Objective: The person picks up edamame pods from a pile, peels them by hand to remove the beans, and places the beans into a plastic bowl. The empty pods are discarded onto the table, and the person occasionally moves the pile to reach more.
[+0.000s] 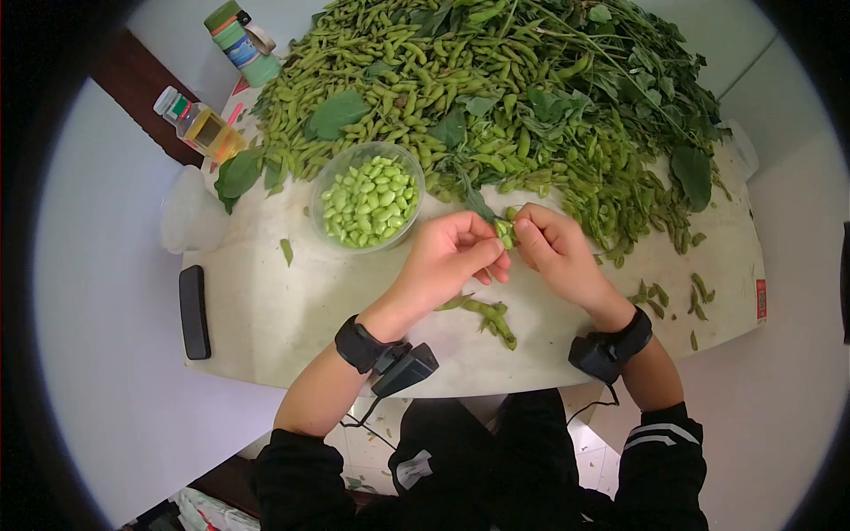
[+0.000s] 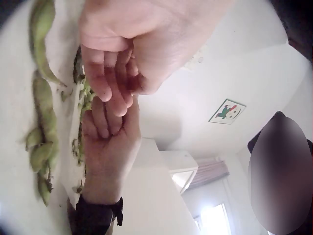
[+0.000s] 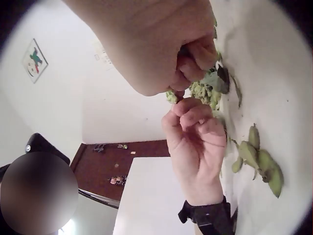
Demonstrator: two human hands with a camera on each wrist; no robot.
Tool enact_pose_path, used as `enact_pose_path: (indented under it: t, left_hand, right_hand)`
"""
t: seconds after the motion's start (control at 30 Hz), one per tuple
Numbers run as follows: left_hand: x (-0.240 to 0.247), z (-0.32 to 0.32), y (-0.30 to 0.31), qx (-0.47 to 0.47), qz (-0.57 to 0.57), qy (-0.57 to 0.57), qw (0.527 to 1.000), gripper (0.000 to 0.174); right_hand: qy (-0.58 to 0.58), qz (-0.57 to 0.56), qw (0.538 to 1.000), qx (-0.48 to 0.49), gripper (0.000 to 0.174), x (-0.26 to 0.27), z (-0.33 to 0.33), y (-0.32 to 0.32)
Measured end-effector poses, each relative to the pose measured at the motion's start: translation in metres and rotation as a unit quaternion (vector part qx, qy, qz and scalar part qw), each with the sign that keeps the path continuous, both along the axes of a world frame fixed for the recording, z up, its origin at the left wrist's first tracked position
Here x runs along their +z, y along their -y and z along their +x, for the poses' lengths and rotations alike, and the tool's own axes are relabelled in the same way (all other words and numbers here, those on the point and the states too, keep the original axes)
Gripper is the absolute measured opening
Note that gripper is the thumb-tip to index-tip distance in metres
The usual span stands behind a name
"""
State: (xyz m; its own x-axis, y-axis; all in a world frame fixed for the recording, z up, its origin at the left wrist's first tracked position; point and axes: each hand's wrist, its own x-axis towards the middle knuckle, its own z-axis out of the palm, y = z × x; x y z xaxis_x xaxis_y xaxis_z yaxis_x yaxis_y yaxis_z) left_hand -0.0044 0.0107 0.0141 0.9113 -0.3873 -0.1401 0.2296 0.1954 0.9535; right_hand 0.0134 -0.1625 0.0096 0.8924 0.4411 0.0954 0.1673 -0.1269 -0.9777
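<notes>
Between the fingertips of both hands is a green soybean pod (image 1: 505, 233), split so pale green shows. My left hand (image 1: 452, 252) pinches it from the left, thumb against fingers. From the right, my right hand (image 1: 560, 252) grips its other side with curled fingers. In the right wrist view a bit of the pod (image 3: 172, 96) pokes out where the hands meet. A round clear tub (image 1: 368, 196) full of shelled green beans (image 1: 372, 202) stands just left of the left hand. Below the hands, a few unshelled pods (image 1: 489, 317) lie on the table.
A big heap of pods (image 1: 398, 88) and leafy stalks (image 1: 637, 80) covers the table's back. At left are a black phone (image 1: 194, 312), a bottle of yellow liquid (image 1: 208, 130), a green container (image 1: 241, 49) and a clear lid (image 1: 189, 211). Loose pods (image 1: 655, 296) lie at right.
</notes>
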Motion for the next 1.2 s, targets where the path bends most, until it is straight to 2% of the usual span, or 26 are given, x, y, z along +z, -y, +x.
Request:
enact_pose_path:
  t: [0.03,0.07,0.13,0.17,0.23,0.37,0.47,0.53,0.57,0.63,0.67,0.73,0.77,0.83,0.97,1.03,1.07,1.2]
  left_hand:
    - [0.000,0.000,0.000,0.000,0.000,0.000,1.000,0.007]
    - [0.000,0.000,0.000,0.002,0.002,0.004,1.000,0.009]
    - [0.000,0.000,0.001,0.004,0.003,0.010,1.000,0.011]
    - [-0.001,0.000,0.003,0.016,0.013,0.024,0.999,0.013]
    - [-0.001,0.000,0.004,0.028,0.023,0.039,0.999,0.016]
    - [-0.003,0.000,0.003,0.021,0.043,0.053,0.997,0.018]
    - [-0.002,0.001,0.001,0.001,0.027,0.066,0.997,0.018]
    - [-0.001,0.002,0.001,-0.010,0.023,0.069,0.997,0.019]
    - [-0.001,0.002,0.001,-0.015,0.012,0.062,0.998,0.019]
    - [0.000,0.002,0.000,-0.019,0.002,0.054,0.998,0.018]
    - [0.000,0.002,0.000,-0.019,0.003,0.049,0.999,0.018]
    - [0.000,0.002,0.001,-0.021,0.004,0.044,0.999,0.018]
    - [0.000,0.002,0.001,-0.024,0.000,0.040,0.999,0.018]
    - [-0.001,0.002,0.001,-0.027,-0.004,0.036,0.999,0.018]
    - [0.001,0.001,0.002,-0.019,-0.011,0.022,1.000,0.015]
    - [0.002,0.001,0.002,-0.013,-0.005,0.012,1.000,0.014]
    - [0.002,0.001,0.002,0.002,-0.002,0.000,1.000,0.014]
    - [0.002,0.001,0.001,0.018,0.004,-0.020,1.000,0.015]
  right_hand:
    - [-0.055,0.028,0.998,0.009,0.018,0.000,0.000,0.000]
    - [-0.055,0.028,0.998,0.009,0.018,0.000,0.000,0.000]
    - [0.071,-0.087,0.994,-0.015,0.016,0.002,0.000,-0.001]
    - [0.071,-0.087,0.994,-0.014,0.016,0.005,0.000,-0.001]
    - [0.153,-0.161,0.975,-0.018,0.013,0.010,-0.002,0.000]
    - [0.187,-0.154,0.970,-0.005,0.010,0.011,-0.002,0.000]
    - [0.149,-0.134,0.980,-0.019,0.013,0.006,-0.002,0.001]
    - [0.102,-0.063,0.993,-0.011,0.017,0.001,0.000,0.001]
    - [0.102,-0.063,0.993,-0.011,0.017,0.001,0.001,0.001]
    - [-0.034,0.020,0.999,0.020,0.022,0.002,0.003,0.002]
    - [-0.034,0.020,0.999,0.020,0.022,0.004,0.003,0.002]
    - [-0.180,0.082,0.980,0.038,0.026,0.009,0.003,0.003]
    - [-0.180,0.082,0.980,0.037,0.026,0.009,0.004,0.004]
    - [-0.334,0.198,0.917,0.097,0.025,0.009,0.009,0.009]
    - [-0.310,0.134,0.937,0.093,0.022,0.014,0.008,0.011]
    - [-0.297,0.122,0.947,0.030,0.016,0.012,0.008,0.009]
    - [-0.297,0.122,0.947,0.030,0.016,0.012,0.008,0.008]
    - [-0.204,0.111,0.971,-0.058,0.014,0.014,0.006,0.005]
